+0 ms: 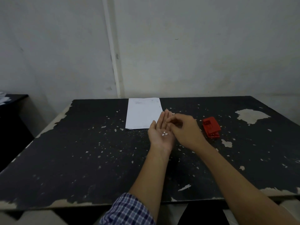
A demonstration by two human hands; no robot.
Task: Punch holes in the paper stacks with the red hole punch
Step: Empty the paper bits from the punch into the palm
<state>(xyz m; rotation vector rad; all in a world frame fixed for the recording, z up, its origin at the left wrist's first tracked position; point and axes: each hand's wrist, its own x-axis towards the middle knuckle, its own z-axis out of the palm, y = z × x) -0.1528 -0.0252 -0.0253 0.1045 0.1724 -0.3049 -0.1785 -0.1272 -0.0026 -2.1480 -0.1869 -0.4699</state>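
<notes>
the left hand lies flat, palm up, cradling paper dots; the right hand pinches above it, contents unclear. the red hole punch sits on the tabletop beside the paper stack. a tilted palm could scatter the dots.

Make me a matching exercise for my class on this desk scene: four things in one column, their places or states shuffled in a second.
Things:
1. paper stack
2. hole punch
3. paper dots
4. right hand

Places or states:
A. in the open left palm
B. fingers curled, above the left hand's fingers
C. flat at the table's far edge
D. red, right of both hands

Pairs: 1-C, 2-D, 3-A, 4-B
</notes>
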